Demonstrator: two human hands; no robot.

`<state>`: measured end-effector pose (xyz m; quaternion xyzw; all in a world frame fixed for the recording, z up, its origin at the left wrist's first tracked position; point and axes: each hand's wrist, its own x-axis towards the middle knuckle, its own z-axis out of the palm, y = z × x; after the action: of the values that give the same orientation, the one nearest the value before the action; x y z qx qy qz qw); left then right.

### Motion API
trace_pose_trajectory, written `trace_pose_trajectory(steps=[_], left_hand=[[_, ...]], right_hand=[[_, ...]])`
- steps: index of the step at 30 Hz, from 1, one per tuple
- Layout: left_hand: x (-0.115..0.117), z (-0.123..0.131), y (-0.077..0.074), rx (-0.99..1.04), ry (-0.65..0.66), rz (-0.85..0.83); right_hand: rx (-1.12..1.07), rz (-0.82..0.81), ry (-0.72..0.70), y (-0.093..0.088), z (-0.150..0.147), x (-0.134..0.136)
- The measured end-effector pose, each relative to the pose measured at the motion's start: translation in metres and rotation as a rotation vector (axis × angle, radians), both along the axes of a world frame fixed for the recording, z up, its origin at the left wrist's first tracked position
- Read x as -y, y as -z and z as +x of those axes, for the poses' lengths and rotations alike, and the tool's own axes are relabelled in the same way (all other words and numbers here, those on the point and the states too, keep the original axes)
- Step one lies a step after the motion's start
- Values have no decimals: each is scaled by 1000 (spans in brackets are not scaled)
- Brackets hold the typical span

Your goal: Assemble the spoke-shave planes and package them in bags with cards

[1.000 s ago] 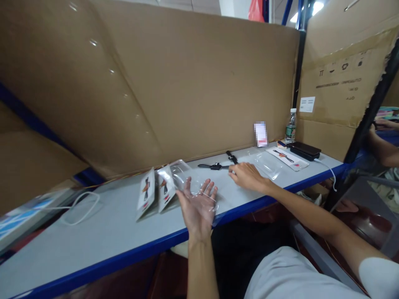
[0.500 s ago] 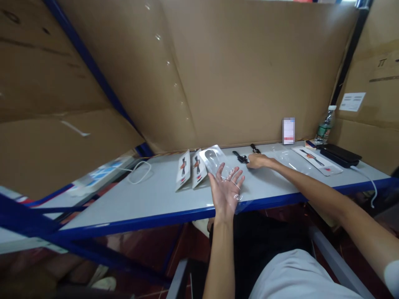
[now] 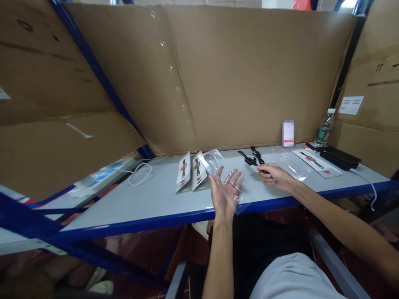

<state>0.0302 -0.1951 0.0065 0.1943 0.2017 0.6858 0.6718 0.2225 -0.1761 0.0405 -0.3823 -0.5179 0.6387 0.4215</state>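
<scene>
My left hand point(image 3: 226, 193) is palm up with its fingers spread, bearing a clear plastic shell point(image 3: 212, 160) that lies across the palm and fingers and reaches toward the cards. My right hand point(image 3: 272, 175) is closed on the handle end of a black tool point(image 3: 247, 158), which points away to the left, slightly over the table. Just behind it lies a second black tool point(image 3: 257, 154). To the left of the shell, two printed cards point(image 3: 183, 172) point(image 3: 198, 170) with a tool picture stand tilted side by side.
Right of my right hand are another clear plastic shell point(image 3: 293, 166) and a flat printed card point(image 3: 316, 163). Beyond them are a black case point(image 3: 339, 157) with a white cable, a bottle point(image 3: 324, 131) and a phone point(image 3: 288, 133). A white cable loop point(image 3: 140, 173) lies left; cardboard point(image 3: 224, 79) walls the back.
My right hand has drawn back toward me and right, taking the black tool with it. My left hand and the shell have hardly moved. The view has tipped slightly upward.
</scene>
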Motion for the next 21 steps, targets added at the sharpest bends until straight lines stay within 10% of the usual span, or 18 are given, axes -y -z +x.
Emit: trace_pose_trajectory(steps=[8, 21], left_hand=[[-4, 2, 2, -60, 83, 9], [-7, 3, 2, 12, 117, 13]], right_hand=[[-31, 85, -15, -8, -5, 69], [13, 102, -48, -10, -61, 44]])
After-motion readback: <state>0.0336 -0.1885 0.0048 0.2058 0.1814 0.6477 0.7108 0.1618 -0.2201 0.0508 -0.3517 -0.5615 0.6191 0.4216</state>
